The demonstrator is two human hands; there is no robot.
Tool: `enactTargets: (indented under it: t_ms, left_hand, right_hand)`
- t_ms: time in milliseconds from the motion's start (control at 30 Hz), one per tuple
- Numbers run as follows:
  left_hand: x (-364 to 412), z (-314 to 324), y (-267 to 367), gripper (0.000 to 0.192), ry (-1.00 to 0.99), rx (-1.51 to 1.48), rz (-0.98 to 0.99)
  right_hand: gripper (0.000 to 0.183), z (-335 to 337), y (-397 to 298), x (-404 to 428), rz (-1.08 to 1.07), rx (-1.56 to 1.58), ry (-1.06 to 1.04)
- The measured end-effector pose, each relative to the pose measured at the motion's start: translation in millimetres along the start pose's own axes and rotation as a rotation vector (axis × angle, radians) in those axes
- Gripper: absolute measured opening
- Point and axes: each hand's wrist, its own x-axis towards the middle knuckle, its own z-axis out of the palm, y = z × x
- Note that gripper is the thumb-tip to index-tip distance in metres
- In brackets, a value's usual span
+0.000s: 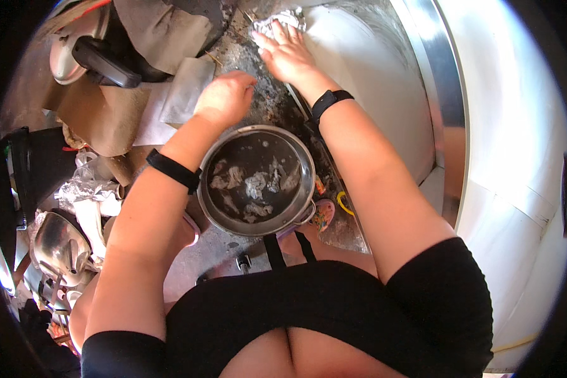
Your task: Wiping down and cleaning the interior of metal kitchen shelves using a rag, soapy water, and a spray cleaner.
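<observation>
My right hand (pixel 288 55) reaches to the top of the view, its fingers spread and pressing on a crumpled silvery wad (pixel 283 20), which looks like foil or plastic film. The wad lies at the edge of a smooth white surface (pixel 368 75). Lower and to the left, my left hand (pixel 227 98) is curled over the stained floor, its fingertips hidden; whether it holds anything does not show. Below both hands stands a round metal basin (pixel 256 231) of dark liquid with several soaked, crumpled pieces (pixel 255 185) in it.
At the upper left lie a black-handled pan (pixel 106 61), a sheet of brown cardboard (pixel 106 118) and a pale sheet (pixel 186 90). Foil (pixel 87 189) and a metal vessel (pixel 61 245) are heaped at the left. A metal strip (pixel 453 118) edges the white surface. A yellow ring (pixel 345 203) lies right of the basin.
</observation>
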Motion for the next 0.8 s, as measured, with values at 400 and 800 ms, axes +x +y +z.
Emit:
enactTargets:
  t_ms: [400, 800]
  left_hand:
    - [-8.7, 36.0, 43.8, 0.021, -0.216, 0.039, 0.010]
    - [-13.0, 32.0, 50.0, 0.021, -0.175, 0.069, 0.034]
  right_hand:
    - [0.049, 23.6, 37.6, -285.8, 0.150, 0.045, -0.088]
    - [0.040, 1.4, 27.2, -116.7, -0.059, 0.002, 0.083]
